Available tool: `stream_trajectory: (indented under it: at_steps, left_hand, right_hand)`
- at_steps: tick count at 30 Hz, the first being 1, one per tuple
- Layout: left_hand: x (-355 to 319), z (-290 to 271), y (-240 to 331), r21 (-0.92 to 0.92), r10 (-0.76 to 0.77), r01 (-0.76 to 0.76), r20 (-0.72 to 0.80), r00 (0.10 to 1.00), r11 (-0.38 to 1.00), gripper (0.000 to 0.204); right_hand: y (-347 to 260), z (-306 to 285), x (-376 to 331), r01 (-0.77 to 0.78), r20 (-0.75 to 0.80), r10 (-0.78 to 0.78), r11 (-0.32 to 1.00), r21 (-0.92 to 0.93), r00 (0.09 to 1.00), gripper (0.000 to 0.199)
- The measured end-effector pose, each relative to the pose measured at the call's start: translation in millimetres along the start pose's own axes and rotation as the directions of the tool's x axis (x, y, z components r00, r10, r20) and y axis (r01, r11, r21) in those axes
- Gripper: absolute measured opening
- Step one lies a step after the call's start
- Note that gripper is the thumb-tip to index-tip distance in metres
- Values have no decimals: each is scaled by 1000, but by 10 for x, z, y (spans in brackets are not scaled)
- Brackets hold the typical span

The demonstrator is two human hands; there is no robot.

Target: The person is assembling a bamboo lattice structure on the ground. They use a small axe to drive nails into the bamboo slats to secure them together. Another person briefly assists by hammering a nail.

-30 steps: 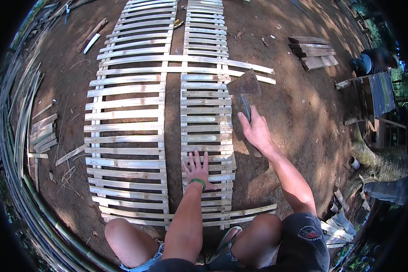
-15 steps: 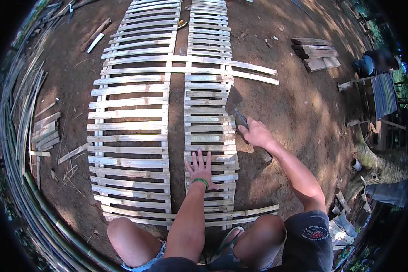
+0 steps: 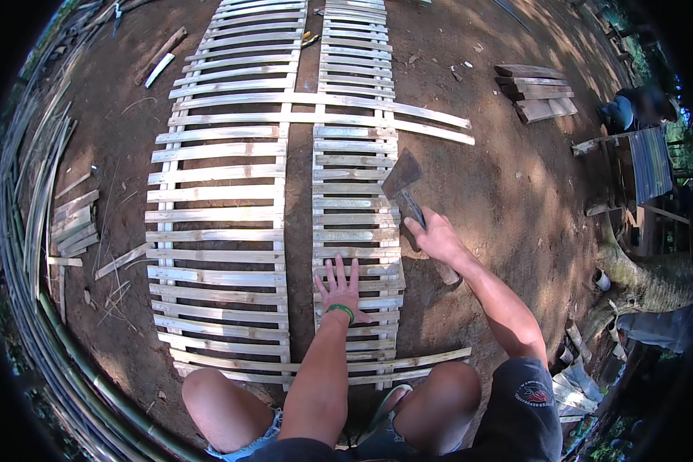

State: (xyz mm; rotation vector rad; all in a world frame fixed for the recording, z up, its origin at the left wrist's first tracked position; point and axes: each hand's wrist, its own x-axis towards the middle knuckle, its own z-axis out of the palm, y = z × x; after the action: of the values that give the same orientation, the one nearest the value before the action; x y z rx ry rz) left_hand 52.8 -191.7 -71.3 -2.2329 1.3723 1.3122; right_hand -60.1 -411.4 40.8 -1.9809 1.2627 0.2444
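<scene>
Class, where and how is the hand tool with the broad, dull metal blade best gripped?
Probably by its slim, dark handle, from the picture's lower right, where the bare right hand grips: the broad, dull metal blade flares away toward the upper left.

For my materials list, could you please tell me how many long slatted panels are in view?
2: the wide panel on the left, and the narrower panel to its right, under the left hand. Both reach the top edge.
</scene>
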Motion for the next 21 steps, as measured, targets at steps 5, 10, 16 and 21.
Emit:
stream_trajectory:
  at_steps: [5,10,16,21]
  left_hand:
    - [4,46,24,34,26,-29,62,998,999,166]
    - [-33,85,-9,49,37,-38,37,999,998,165]
    - [-8,71,-12,16,30,-31,50,998,999,166]
    - [21,69,73,28,28,-29,57,998,999,168]
  right_hand:
    - [-299,-319,564,78,-221,-45,987,144,974,42]
    - [-241,-375,586,-63,219,83,993,-95,972,44]
    - [-209,-285,552,124,-173,-110,989,75,979,40]
    - [201,75,244,-3,2,4,980,-198,1000,43]
